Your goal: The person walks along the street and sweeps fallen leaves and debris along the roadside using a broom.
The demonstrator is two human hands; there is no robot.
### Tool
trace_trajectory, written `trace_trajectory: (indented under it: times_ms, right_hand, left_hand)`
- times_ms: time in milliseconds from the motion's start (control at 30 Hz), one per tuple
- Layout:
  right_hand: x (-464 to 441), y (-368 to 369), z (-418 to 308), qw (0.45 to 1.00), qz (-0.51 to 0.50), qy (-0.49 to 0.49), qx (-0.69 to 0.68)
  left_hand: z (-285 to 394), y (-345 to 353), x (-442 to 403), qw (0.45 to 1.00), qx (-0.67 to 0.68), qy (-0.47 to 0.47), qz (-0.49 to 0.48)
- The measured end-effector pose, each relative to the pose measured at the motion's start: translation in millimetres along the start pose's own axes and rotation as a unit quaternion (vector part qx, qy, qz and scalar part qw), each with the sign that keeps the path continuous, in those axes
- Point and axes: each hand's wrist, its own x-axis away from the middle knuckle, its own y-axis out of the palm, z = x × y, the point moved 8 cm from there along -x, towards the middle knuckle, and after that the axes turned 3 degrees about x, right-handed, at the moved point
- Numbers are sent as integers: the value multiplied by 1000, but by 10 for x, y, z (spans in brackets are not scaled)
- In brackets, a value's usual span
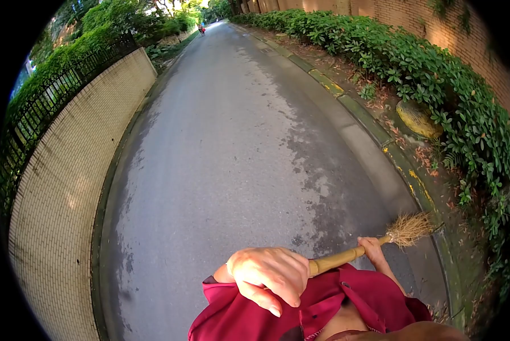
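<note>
The left hand (269,275) curls round the broom handle's (337,261) end; the right hand (372,249) grips near the bristles (409,229), seemingly for control.

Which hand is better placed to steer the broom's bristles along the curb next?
Probably the right hand: it grips the bamboo handle close to the bristles, which are near the curb. The left hand covers the handle's opposite end, farther from them.

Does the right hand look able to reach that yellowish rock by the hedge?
Probably not: the right hand grips the broom, and the rock lies well ahead, beyond the kerb.
</note>
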Motion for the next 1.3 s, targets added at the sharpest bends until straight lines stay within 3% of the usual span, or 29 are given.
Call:
trace_trajectory:
  times_ms: [667,1300]
  right_hand:
    - [-74,22,0,999,-16,14,29]
    - [-111,27,0,999,-27,28,-10]
  left_hand:
    - [12,-154,81,998,18,7,62]
    - [-27,-210,51,998,26,-5,57]
